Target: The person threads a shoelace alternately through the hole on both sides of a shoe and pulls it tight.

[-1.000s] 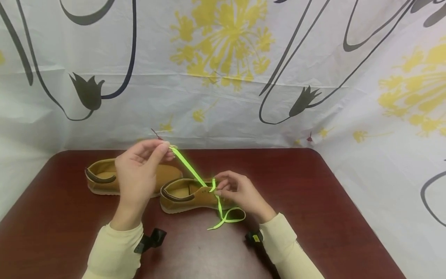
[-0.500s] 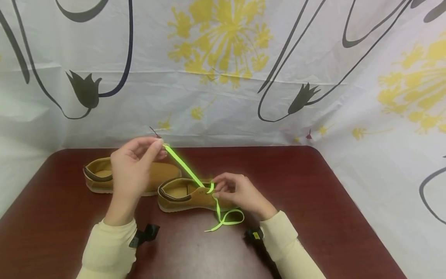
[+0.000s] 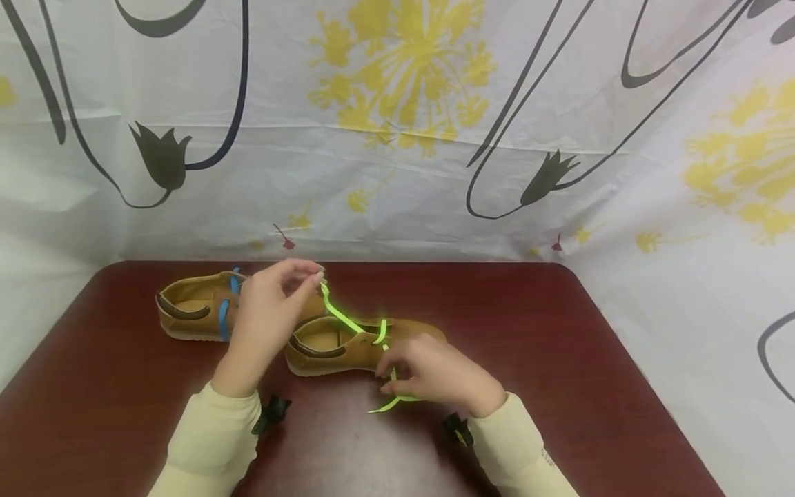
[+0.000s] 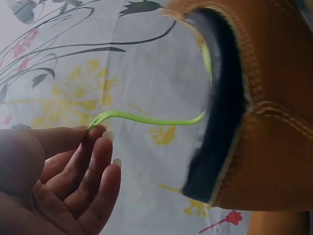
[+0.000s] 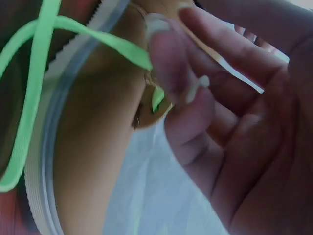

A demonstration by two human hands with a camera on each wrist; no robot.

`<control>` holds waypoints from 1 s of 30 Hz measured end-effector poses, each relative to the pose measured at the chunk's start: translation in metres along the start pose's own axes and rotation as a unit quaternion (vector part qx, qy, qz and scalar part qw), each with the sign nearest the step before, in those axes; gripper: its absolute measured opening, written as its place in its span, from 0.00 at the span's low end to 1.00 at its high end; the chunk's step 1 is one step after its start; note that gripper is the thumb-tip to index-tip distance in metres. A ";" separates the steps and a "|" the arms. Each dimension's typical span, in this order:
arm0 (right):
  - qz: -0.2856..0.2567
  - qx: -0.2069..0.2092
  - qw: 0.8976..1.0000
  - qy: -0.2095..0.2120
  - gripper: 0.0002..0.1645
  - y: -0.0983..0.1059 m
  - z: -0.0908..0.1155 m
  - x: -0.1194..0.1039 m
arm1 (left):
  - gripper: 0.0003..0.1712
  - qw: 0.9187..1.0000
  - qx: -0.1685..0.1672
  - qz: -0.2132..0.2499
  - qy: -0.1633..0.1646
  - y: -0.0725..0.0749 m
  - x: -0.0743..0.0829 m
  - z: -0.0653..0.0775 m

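A tan shoe (image 3: pixel 348 362) with a neon yellow-green shoelace (image 3: pixel 343 317) stands on the table, toe to the right. Thumb and index finger of my left hand (image 3: pixel 267 317) pinch one end of that lace, which runs slightly slack up from the shoe. My right hand (image 3: pixel 437 373) is at the shoe's near side, thumb and fingers apart around the other lace part. In the right wrist view, that shoelace (image 5: pixel 34 93) loops beside the sole and passes behind a fingertip near the eyelet.
Behind on the left stands a second tan shoe (image 3: pixel 195 330) with a blue lace (image 3: pixel 223 319), partly hidden by my left hand. A dark red table (image 3: pixel 528 317) carries both shoes. White patterned sheeting (image 3: pixel 404 200) hangs at the table's back and sides.
My left hand has come right and a little down, so its once taut lace now sags. My right hand has dropped from the eyelets to the loose lace on the near side.
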State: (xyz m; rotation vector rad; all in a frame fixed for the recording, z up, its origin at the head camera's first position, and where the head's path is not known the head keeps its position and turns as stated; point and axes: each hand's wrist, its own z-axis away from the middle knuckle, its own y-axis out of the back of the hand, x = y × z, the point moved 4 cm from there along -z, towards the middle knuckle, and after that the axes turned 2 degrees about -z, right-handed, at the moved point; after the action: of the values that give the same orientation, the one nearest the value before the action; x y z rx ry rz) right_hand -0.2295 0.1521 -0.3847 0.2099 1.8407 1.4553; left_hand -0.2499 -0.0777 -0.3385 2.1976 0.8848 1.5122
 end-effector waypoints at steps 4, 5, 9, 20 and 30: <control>0.069 -0.040 0.996 -0.030 0.08 -0.012 -0.002 -0.008 | 0.10 0.999 -0.022 -0.038 -0.007 -0.004 -0.001 0.000; 0.087 -0.046 0.995 -0.035 0.09 -0.015 -0.002 -0.010 | 0.10 0.998 -0.029 -0.049 -0.009 -0.004 -0.001 0.000; 0.145 -0.057 0.987 -0.048 0.13 -0.027 -0.003 -0.016 | 0.08 0.995 -0.056 -0.076 -0.012 -0.004 -0.001 0.001; 0.135 -0.057 0.988 -0.051 0.15 -0.045 -0.006 -0.021 | 0.08 0.989 -0.075 -0.125 -0.009 -0.016 -0.015 0.001; 0.013 -0.063 0.996 0.069 0.13 -0.026 -0.005 -0.035 | 0.08 0.980 -0.119 -0.160 0.019 -0.028 -0.032 -0.001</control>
State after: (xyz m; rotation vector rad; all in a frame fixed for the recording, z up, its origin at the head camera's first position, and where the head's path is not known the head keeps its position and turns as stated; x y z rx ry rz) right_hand -0.2000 0.1195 -0.3916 0.0717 1.8523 1.6334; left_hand -0.2670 -0.0775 -0.3772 1.7667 0.9592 1.4257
